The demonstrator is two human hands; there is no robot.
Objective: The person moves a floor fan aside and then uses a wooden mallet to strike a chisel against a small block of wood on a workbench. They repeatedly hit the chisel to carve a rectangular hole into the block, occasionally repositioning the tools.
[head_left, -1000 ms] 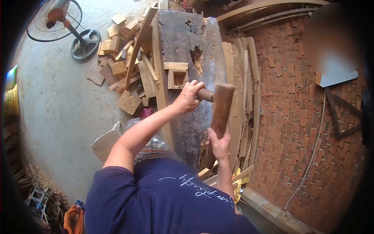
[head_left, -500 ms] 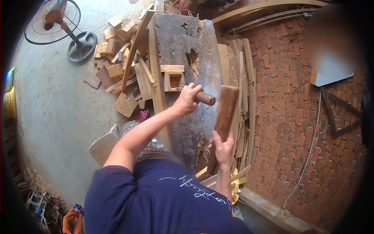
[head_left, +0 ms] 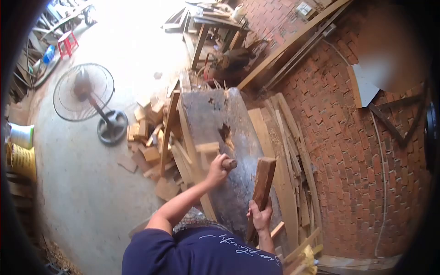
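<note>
My left hand [head_left: 216,173] is closed round the thick wooden handle of a chisel [head_left: 230,164], whose butt end points right. The chisel's blade is hidden behind the hand. A pale wood block [head_left: 207,147] lies just beyond my left hand on a dark, worn wooden bench [head_left: 240,197]. My right hand [head_left: 260,216] grips a long, flat-sided wooden mallet [head_left: 264,181] by its narrower lower end. The mallet stands tilted upward, to the right of the chisel and apart from it.
Offcuts [head_left: 149,133] are heaped left of the bench, near a standing fan [head_left: 84,91]. Long planks [head_left: 293,160] lie along its right side, beside a brick floor [head_left: 348,183]. A cluttered wooden table [head_left: 217,23] and a red stool [head_left: 68,44] stand farther back.
The view has tilted up, so bench and hands appear lower. The mallet is farther from the chisel. A square-holed piece seen earlier near my left hand is now mostly hidden.
</note>
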